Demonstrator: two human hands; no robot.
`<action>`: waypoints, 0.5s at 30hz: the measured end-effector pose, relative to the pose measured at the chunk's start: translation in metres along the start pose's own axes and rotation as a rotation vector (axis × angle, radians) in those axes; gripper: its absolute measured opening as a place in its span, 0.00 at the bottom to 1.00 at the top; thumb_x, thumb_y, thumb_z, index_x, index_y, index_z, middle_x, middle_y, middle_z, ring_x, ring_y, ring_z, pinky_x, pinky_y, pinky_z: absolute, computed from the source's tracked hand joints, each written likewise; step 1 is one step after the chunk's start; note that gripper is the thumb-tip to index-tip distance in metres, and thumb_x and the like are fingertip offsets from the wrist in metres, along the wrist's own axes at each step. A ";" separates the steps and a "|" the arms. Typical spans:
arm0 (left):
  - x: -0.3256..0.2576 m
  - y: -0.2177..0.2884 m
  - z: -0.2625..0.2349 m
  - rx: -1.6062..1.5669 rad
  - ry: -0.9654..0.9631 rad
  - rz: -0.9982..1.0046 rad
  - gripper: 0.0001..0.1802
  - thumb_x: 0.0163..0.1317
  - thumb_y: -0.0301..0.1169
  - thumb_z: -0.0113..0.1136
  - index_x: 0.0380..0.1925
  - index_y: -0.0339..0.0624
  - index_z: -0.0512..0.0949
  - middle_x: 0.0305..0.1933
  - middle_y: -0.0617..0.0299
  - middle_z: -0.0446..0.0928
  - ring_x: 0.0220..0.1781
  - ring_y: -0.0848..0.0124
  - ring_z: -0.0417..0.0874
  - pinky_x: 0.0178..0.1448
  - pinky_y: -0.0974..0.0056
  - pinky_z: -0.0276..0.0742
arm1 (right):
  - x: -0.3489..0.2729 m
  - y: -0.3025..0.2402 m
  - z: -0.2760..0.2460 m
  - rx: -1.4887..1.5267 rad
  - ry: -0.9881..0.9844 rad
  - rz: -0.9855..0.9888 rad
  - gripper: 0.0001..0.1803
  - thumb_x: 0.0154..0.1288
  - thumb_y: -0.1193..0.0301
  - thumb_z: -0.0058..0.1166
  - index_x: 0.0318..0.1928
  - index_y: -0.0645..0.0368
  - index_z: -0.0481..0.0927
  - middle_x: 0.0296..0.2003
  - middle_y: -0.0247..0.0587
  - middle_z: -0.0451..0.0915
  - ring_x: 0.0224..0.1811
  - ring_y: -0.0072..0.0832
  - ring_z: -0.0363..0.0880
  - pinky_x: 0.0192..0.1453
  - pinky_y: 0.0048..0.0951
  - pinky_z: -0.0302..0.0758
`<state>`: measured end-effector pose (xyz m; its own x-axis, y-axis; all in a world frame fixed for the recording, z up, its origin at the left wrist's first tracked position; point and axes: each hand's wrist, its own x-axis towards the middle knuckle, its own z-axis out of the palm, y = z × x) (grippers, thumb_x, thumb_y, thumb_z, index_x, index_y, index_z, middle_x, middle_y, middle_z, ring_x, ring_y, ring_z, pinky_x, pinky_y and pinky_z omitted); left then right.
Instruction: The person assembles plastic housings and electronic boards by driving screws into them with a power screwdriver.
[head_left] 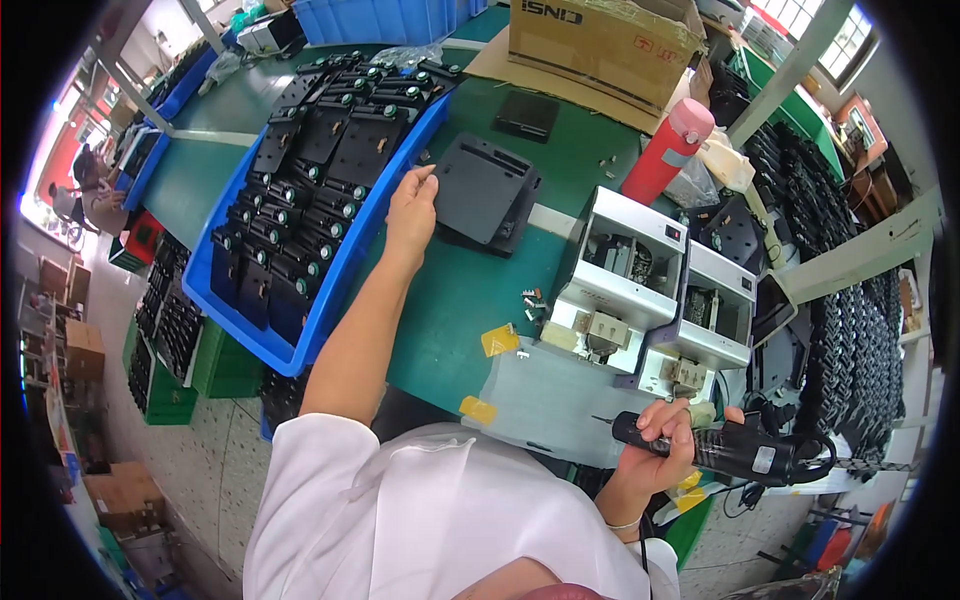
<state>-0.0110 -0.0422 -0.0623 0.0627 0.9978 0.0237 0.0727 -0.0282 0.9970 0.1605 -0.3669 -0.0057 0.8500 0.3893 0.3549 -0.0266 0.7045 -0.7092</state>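
Black plastic everywhere on this green workbench [470, 290], seen from the head camera. The left hand [410, 215] stretches forward, fingers loosely extended, fingertips touching the left edge of a flat black plastic cover plate [485, 190] that lies on the bench just right of the long blue plastic tray [335, 290]. The hand is open, not closed around the plate. That tray runs diagonally and is packed with rows of black moulded parts with small green knobs [300, 180].

Down low on the right, the right hand [665, 440] is closed firmly around the handle of a black electric screwdriver [735, 450], held roughly level near the person's body, its cable looping off to the right.

Between the two hands sit two open white-and-grey machine housings [650, 290], side by side, their inner works exposed. A grey mat [555, 400] lies in front of them with yellow tape tabs [498, 340] at its edges. Farther back stand a red cylindrical bottle with a pink cap [667, 150] and a brown cardboard box [600, 40].
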 end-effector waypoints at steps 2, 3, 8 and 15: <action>0.008 -0.010 -0.008 0.013 0.011 0.076 0.17 0.70 0.35 0.50 0.54 0.40 0.76 0.52 0.59 0.78 0.56 0.69 0.76 0.63 0.64 0.67 | 0.001 0.003 0.007 -0.021 -0.016 -0.006 0.32 0.58 0.78 0.49 0.62 0.57 0.54 0.20 0.36 0.67 0.19 0.25 0.68 0.22 0.30 0.72; 0.004 -0.002 -0.009 0.186 0.039 0.106 0.18 0.70 0.37 0.50 0.55 0.44 0.75 0.52 0.54 0.78 0.58 0.62 0.76 0.64 0.61 0.67 | -0.002 0.003 0.003 -0.004 0.059 0.068 0.32 0.58 0.78 0.50 0.62 0.57 0.55 0.19 0.35 0.67 0.19 0.25 0.68 0.25 0.28 0.72; -0.013 0.004 0.023 0.719 -0.015 0.121 0.18 0.66 0.47 0.47 0.49 0.57 0.79 0.57 0.53 0.74 0.60 0.47 0.70 0.63 0.34 0.60 | -0.010 -0.014 -0.006 -0.114 0.021 0.111 0.30 0.68 0.73 0.47 0.68 0.61 0.54 0.26 0.31 0.59 0.24 0.17 0.58 0.32 0.21 0.63; -0.030 -0.014 0.022 0.491 0.171 0.122 0.22 0.60 0.47 0.59 0.53 0.53 0.74 0.54 0.59 0.74 0.59 0.56 0.69 0.61 0.48 0.60 | 0.005 0.038 -0.063 -0.182 -0.277 0.246 0.07 0.64 0.69 0.50 0.33 0.60 0.73 0.25 0.37 0.74 0.28 0.28 0.74 0.38 0.28 0.74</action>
<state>0.0079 -0.0729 -0.0787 -0.0606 0.9799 0.1899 0.5349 -0.1288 0.8351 0.1967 -0.3750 -0.0693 0.6553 0.6956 0.2945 -0.0964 0.4637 -0.8807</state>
